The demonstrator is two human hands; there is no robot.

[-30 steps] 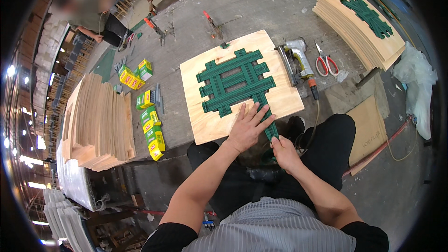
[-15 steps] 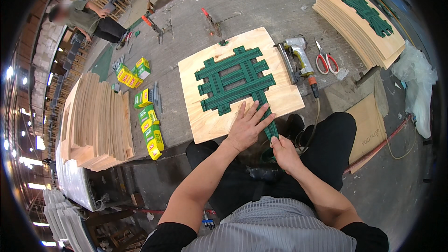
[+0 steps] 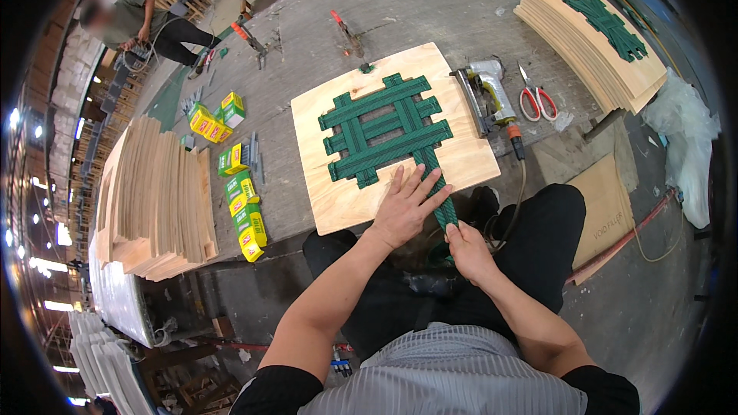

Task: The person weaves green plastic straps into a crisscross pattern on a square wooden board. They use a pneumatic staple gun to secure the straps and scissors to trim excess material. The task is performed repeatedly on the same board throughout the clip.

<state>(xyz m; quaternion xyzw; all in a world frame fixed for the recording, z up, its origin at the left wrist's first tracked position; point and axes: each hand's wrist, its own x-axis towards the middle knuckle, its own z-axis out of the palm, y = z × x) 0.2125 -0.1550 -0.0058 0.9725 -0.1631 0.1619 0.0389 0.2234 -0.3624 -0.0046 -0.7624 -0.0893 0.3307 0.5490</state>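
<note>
A pale plywood panel [image 3: 311, 200] with an opening in its middle lies in front of me at the bench's near edge. Green webbing straps [image 3: 355, 138] cross over and under each other across that opening. One longer strap [image 3: 427, 157] runs off the panel's near edge towards me. My left hand [image 3: 407, 206] rests flat with its fingers spread, partly on the panel and partly over this long strap. Just beyond the edge, my right hand [image 3: 469, 250] pinches the same strap between thumb and fingers. The strap looks taut between the two hands.
A pneumatic stapler [image 3: 492, 92] with a hose and red-handled scissors [image 3: 538, 100] lie right of the panel. Yellow-green boxes [image 3: 242, 200] and stacked plywood [image 3: 165, 200] stand left. More plywood [image 3: 569, 46] with green straps sits far right. Clamps [image 3: 247, 40] grip the bench further back.
Both my hands keep their hold and place on the strap. The person at the far left has brought their hands together on a looped cable or hose.
</note>
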